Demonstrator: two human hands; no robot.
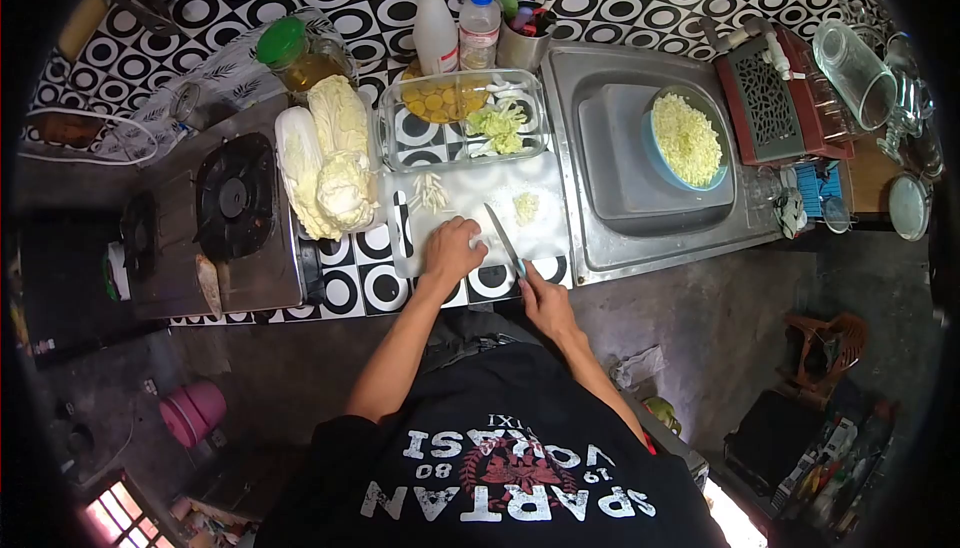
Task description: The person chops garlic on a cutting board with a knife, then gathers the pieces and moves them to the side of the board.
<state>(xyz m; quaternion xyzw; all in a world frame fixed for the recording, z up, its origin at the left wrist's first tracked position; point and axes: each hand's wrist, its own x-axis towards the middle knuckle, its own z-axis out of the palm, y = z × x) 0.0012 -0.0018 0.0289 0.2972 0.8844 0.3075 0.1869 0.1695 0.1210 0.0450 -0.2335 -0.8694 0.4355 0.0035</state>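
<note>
My right hand [546, 302] grips the handle of a kitchen knife [504, 236], whose blade points away from me over a pale cutting board [408, 260]. Left of the blade, my left hand [455, 249] rests on the board with its fingers curled in. Whatever lies under those fingers is mostly hidden; something whitish shows beside them. Beyond the hands sit a small heap of finely chopped cabbage [525, 208] and some pale strips [429, 191]. Behind the board, a clear glass dish [391, 156] holds pieces of cabbage leaf [498, 128].
Napa cabbages [326, 163] are piled left of the board, beside a gas stove [235, 198]. In the sink [590, 183] at right, a blue bowl [660, 153] of chopped cabbage [687, 140] stands on a grey tub. A white bottle [435, 33] and a water bottle [479, 33] line the back.
</note>
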